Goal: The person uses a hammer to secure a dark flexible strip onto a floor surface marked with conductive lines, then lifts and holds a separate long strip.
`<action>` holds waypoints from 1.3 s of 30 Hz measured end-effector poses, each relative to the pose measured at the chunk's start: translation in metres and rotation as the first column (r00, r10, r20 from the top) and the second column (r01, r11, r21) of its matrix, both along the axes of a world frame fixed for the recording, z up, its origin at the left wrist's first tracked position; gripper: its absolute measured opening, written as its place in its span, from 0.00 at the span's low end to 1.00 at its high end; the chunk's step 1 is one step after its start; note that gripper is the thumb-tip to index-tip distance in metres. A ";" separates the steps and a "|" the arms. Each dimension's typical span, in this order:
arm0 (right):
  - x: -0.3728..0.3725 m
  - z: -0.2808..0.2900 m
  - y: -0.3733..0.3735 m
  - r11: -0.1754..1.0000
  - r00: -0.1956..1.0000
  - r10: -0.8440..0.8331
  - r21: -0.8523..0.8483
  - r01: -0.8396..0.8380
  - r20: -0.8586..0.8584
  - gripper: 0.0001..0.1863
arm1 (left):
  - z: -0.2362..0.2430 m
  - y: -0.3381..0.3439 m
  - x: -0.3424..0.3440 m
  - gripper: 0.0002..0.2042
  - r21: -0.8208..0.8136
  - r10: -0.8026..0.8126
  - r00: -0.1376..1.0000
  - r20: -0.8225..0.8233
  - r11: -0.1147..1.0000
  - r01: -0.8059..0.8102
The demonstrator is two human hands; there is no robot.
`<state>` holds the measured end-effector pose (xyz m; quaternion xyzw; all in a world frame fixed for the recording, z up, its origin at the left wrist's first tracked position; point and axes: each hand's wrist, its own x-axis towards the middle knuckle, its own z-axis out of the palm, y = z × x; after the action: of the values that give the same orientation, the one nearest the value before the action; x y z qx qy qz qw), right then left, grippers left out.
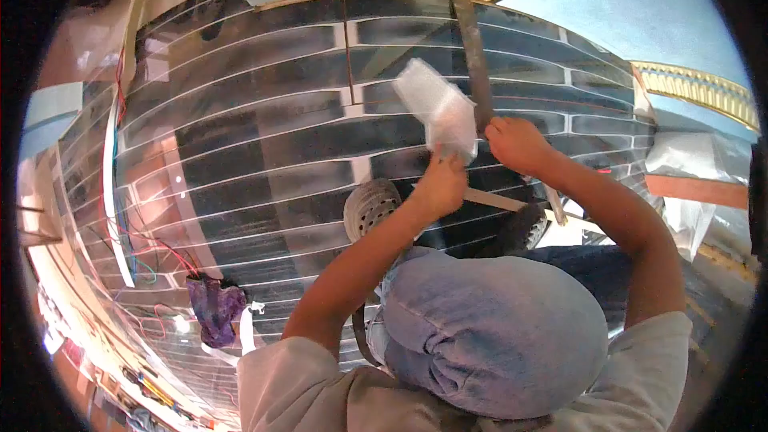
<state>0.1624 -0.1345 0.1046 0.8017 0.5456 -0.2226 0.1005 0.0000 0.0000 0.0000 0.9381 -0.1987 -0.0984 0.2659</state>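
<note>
Holding one end of a translucent white bundle (436, 100), the left hand (442, 182) is closed around its lower tip; the bundle is crinkled and plastic-looking, bent partway along, its upper part slanting to the left. Just beside it, the right hand (516, 144) has curled fingers at the lower end of a flat brown strip (470, 52); whether it grips the strip, I cannot tell. Both hands are over a dark, glossy panelled surface (308, 160) ruled with white lines. Near the left forearm is a perforated rubbery clog (374, 206), and below the right wrist runs a slim wooden handle (554, 204). Faded blue fabric (504, 336), rumpled into a twist, fills the space between pale sleeves. Farther left, thin red wires (164, 244) trail near a crumpled purple cloth (216, 310); at far right, clear plastic sheeting (684, 154) bunches above a reddish-brown bar (700, 190).
</note>
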 end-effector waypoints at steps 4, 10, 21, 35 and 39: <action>0.012 0.028 0.006 0.998 0.999 -0.033 0.052 0.035 -0.037 0.08 | 0.002 -0.031 0.023 0.18 -0.099 -0.068 0.997 0.026 0.993 0.070; 0.018 0.026 -0.007 0.993 0.997 0.026 0.114 -0.018 -0.067 0.09 | -0.006 -0.037 0.021 0.20 -0.288 -0.182 0.983 0.038 0.940 0.185; 0.030 0.045 -0.005 0.974 0.997 0.066 0.218 -0.057 -0.034 0.07 | 0.002 -0.040 0.039 0.25 -0.161 0.182 0.975 0.125 0.974 -0.161; 0.035 0.018 -0.035 0.978 0.994 0.013 0.209 0.010 -0.111 0.04 | 0.003 0.014 0.041 0.16 -0.137 0.232 0.931 0.283 0.970 -0.200; 0.043 0.028 -0.033 0.972 0.994 0.018 0.234 0.008 -0.107 0.04 | -0.007 0.008 0.069 0.18 -0.151 0.039 0.951 0.308 0.988 0.008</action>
<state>0.2057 -0.1674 0.1322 0.7933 0.5748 -0.1995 -0.0237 0.0691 0.0082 -0.0067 0.9207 -0.2373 0.0673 0.3023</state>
